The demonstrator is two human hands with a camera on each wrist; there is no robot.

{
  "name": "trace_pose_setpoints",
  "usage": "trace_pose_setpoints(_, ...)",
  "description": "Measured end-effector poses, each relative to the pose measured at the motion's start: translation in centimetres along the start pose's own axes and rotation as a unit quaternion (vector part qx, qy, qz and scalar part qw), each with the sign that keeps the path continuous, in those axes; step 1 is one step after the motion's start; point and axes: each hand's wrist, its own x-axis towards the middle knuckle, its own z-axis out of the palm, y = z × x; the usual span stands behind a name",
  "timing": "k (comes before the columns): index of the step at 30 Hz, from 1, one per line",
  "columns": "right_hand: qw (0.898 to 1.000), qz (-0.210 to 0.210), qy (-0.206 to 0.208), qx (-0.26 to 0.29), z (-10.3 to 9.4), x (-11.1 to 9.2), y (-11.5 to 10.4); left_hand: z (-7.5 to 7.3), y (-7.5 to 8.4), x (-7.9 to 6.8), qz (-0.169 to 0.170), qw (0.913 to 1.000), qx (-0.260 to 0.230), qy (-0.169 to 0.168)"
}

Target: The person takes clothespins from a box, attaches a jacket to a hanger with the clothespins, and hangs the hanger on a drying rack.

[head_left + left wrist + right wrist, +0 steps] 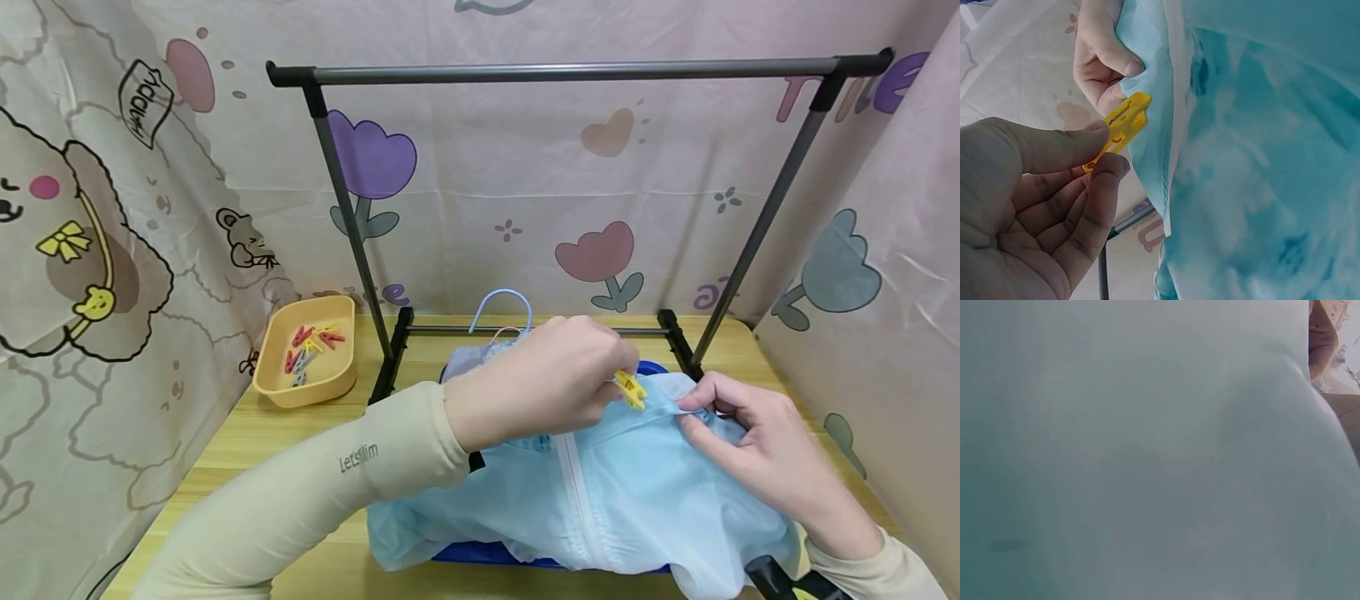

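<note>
Between thumb and forefinger my left hand [551, 371] pinches a yellow clothespin [631, 389]. In the left wrist view the clothespin [1124, 125] points at the edge of a light blue zip-up jacket [1152, 125], its tip overlapping the cloth. My right hand [772, 442] pinches the edge of the same jacket [637, 500] just to the right of the clothespin. The jacket's white zipper [576, 492] runs down its front. A light blue hanger hook [504, 293] rises behind my left hand. Pale jacket fabric [1166, 450] fills most of the right wrist view.
A dark metal clothes rack [577, 73] stands across the back of the wooden table [315, 467]. At the left sits a yellow tray [262, 385] with several clothespins [303, 354] in it. Part of a blue basin [487, 553] shows under the jacket. Printed curtains hang around the table.
</note>
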Motion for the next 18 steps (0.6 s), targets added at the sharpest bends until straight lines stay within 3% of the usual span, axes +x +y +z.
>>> trace_pose_setpoints(18,1.000,-0.015,0.005,-0.010,0.06,0.06,-0.05,0.86,0.33,1.03,0.004,0.9989,0.037,-0.029)
